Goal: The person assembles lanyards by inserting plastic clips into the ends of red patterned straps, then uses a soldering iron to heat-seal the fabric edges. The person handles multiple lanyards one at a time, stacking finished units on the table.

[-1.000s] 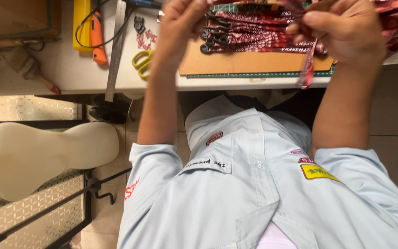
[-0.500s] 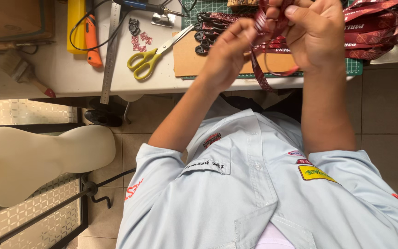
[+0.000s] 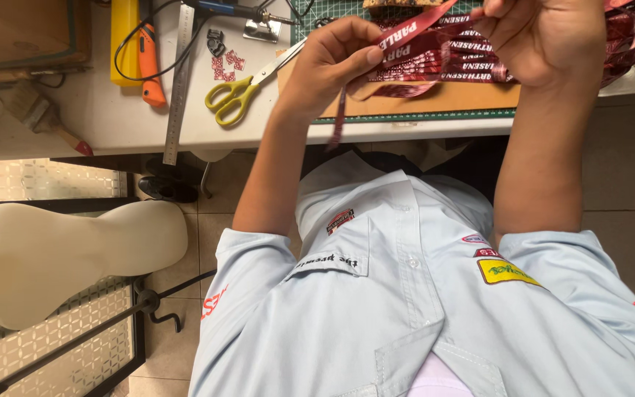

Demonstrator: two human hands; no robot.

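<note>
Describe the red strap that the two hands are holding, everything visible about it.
The red strap is a flat, narrow woven ribbon, dark red with white printed lettering along its length. It is stretched between the left hand and the right hand, above the brown board on the table. The left thumb and fingers pinch it; one loose end hangs down past the table edge, blurred. More of the same red strapping lies heaped behind it.

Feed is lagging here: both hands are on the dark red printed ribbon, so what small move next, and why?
Probably draw the dark red printed ribbon taut between the left hand and right hand: one end dangles loose below the left hand, and more ribbon lies heaped on the brown board.
</note>
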